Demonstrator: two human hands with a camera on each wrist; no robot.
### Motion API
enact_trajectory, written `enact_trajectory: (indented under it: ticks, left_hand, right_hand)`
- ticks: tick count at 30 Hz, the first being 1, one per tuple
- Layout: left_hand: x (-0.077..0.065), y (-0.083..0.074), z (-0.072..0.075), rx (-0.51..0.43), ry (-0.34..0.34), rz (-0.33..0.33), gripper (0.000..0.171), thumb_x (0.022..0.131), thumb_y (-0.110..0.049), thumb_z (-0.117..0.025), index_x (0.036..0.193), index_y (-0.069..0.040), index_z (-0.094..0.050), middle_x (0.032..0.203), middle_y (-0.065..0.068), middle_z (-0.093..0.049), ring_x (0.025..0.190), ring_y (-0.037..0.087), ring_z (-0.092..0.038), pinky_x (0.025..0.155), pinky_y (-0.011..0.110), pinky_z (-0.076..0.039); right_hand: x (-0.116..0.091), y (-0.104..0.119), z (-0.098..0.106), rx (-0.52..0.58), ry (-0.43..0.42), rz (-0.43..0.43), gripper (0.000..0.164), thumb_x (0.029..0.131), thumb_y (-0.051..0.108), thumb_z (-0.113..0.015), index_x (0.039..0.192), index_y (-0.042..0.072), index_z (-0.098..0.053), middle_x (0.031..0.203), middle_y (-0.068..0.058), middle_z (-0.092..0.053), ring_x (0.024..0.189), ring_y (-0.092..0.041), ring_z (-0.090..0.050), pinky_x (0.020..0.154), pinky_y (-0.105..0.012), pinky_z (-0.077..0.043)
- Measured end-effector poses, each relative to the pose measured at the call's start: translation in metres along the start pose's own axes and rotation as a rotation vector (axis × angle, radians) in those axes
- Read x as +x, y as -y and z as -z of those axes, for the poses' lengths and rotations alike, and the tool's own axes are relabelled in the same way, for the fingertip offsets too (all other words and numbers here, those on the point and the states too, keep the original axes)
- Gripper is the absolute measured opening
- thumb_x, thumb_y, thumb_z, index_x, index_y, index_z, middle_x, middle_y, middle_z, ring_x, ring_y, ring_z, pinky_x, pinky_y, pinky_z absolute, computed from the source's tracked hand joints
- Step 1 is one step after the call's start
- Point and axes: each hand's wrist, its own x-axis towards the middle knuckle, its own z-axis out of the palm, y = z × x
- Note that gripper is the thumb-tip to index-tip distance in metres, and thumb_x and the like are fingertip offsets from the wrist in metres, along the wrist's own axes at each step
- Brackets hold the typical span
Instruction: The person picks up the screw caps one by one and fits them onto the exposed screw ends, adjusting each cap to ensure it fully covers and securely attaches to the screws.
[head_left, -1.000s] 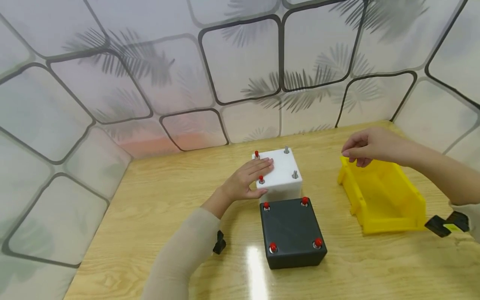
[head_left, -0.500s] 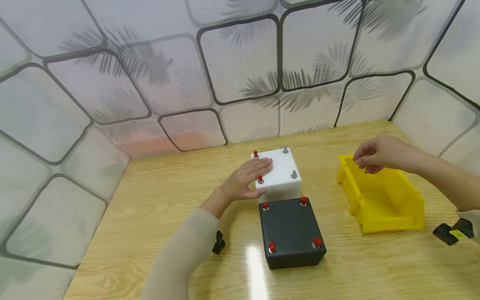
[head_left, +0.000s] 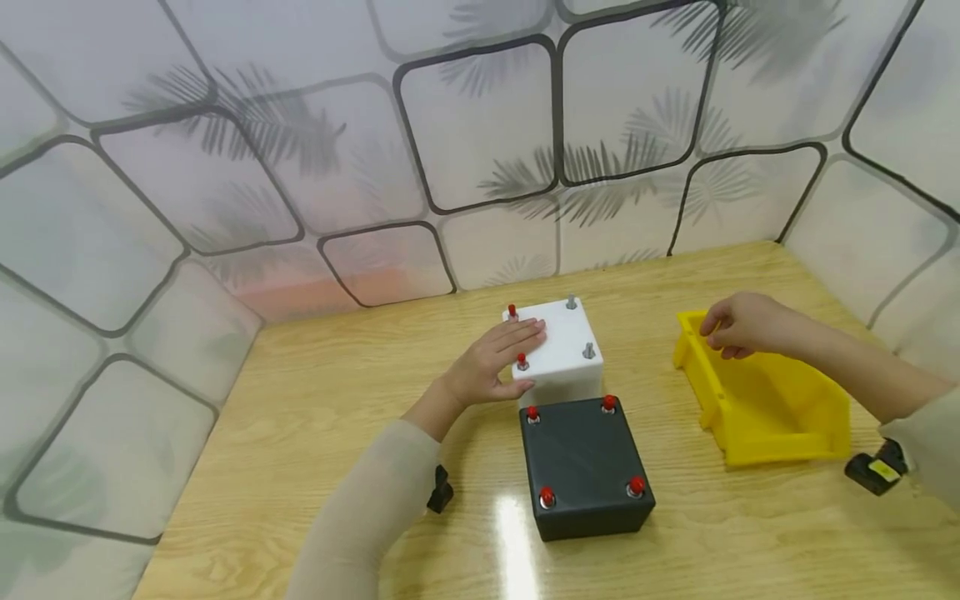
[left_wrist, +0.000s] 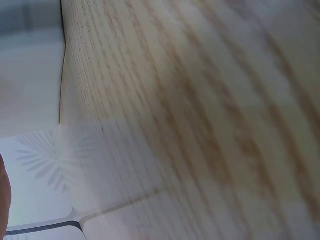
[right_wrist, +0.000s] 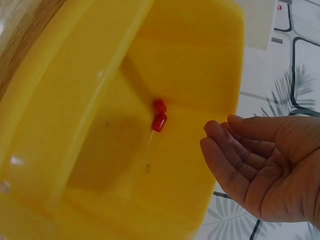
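My left hand rests on the left part of a white box, fingers laid straight over its top and thumb at its front side. Bare metal studs rise from the box's right corners; small red caps cover the left ones. My right hand hovers over the back of a yellow bin, its fingers loosely bent and holding nothing. Two red caps lie on the bin's floor in the right wrist view, apart from the fingertips.
In front of the white box sits a black box with red caps on all its corner studs. Both boxes and the bin stand on a wooden table. Patterned panels close off the back and sides.
The right hand has shifted a little rightward and sunk lower toward the inside of the yellow bin. The left hand stays in place on the white box.
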Motion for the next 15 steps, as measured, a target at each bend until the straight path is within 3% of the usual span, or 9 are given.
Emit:
enact_trajectory:
  ticks: [9,15]
  left_hand:
    - [0.0,-0.002,0.001,0.005,-0.004,0.011,0.064,0.096,-0.046,-0.044,0.122,0.011,-0.057,0.127,0.024,-0.057,0.123,0.033,-0.051,0.108,0.042,-0.039]
    - [-0.002,-0.003,-0.001,0.002,-0.018,0.011,0.063,0.096,-0.046,-0.045,0.121,0.01,-0.057,0.126,0.024,-0.058,0.123,0.033,-0.052,0.107,0.042,-0.039]
  right_hand:
    - [0.009,-0.012,-0.016,0.101,0.002,-0.049,0.024,0.09,0.002,-0.055,0.105,-0.017,-0.058,0.075,-0.005,-0.067,0.067,-0.018,-0.065,0.064,-0.036,-0.059]
    - [0.015,-0.023,-0.036,0.079,-0.045,-0.075,0.025,0.088,-0.001,-0.049,0.104,-0.018,-0.058,0.071,-0.008,-0.064,0.062,-0.015,-0.062,0.058,-0.033,-0.058]
